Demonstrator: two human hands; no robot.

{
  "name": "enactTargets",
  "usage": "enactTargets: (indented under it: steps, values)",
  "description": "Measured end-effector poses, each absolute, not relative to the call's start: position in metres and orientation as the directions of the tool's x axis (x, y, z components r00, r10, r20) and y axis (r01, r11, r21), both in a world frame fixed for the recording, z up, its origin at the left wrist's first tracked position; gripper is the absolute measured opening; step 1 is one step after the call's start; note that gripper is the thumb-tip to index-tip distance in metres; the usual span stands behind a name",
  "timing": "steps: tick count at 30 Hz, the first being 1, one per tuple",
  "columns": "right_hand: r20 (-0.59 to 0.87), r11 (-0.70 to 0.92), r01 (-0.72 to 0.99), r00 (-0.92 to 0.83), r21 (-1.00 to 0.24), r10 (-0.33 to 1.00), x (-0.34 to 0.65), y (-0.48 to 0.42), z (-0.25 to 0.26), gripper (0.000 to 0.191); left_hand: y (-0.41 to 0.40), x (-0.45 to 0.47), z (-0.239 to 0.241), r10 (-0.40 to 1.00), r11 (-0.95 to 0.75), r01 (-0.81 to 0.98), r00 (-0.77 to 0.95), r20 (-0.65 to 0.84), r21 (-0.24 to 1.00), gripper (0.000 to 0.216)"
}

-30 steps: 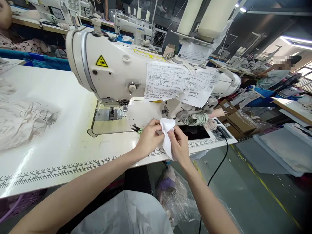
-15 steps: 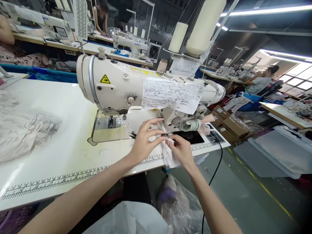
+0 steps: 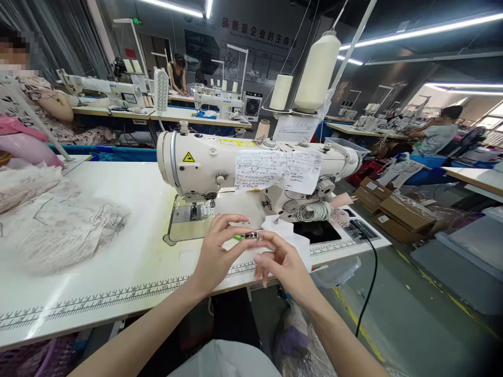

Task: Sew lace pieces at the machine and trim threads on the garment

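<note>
My left hand [image 3: 220, 251] pinches a small shiny metal bobbin case [image 3: 252, 236] between thumb and fingers, above the front edge of the sewing table [image 3: 149, 262]. At its right side is my right hand [image 3: 285, 264], its index fingertip at or touching the case. The right thumb and lower fingers are bent and partly blurred, with nothing visible between them. Behind the hands stands a white sewing machine [image 3: 204, 162], its needle area [image 3: 194, 211] to the left. White cloth [image 3: 301, 246] lies behind the right hand, and a small green item [image 3: 238, 237] shows beside the left fingers.
Gathered pale fabric [image 3: 66, 225] lies on the table's left. A coil of pale cord [image 3: 314, 212] rests by the machine's base, near a dark panel [image 3: 316, 232]. Thread cones [image 3: 316, 73] stand above. Cardboard boxes [image 3: 404, 209] sit at right; other people work at machines beyond.
The view has tilted up and turned left. My right fingers have loosened from their pinch beside the bobbin case, which stays in my left hand. More of the white cloth shows.
</note>
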State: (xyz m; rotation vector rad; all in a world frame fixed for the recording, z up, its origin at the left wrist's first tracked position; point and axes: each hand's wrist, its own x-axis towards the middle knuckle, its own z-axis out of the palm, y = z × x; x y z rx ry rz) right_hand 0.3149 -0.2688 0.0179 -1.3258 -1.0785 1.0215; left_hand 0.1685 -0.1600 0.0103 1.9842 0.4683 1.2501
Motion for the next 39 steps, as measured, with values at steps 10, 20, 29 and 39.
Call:
enactTargets:
  steps: [10,20,29,39]
  values:
    - [0.06,0.044,0.092,0.173,-0.995,0.983,0.285,-0.277,0.015,0.027,-0.208,0.086,-0.01,0.667,-0.346,-0.026,0.696,0.265,0.938,0.006]
    - [-0.156,-0.175,-0.174,-0.119,-0.969,0.981,0.23,-0.28,-0.03,0.029,-0.242,0.059,-0.031,0.665,-0.012,-0.353,0.696,0.271,0.936,0.016]
    - [-0.096,-0.037,0.413,-0.121,-0.91,0.988,0.228,-0.297,-0.047,0.015,-0.245,0.037,-0.054,0.847,0.012,-0.189,0.524,0.09,0.982,0.014]
    - [0.548,0.292,0.797,0.058,-0.529,0.835,0.266,-0.276,-0.039,0.015,-0.241,0.017,-0.087,0.913,-0.056,0.071,0.407,0.023,0.996,0.012]
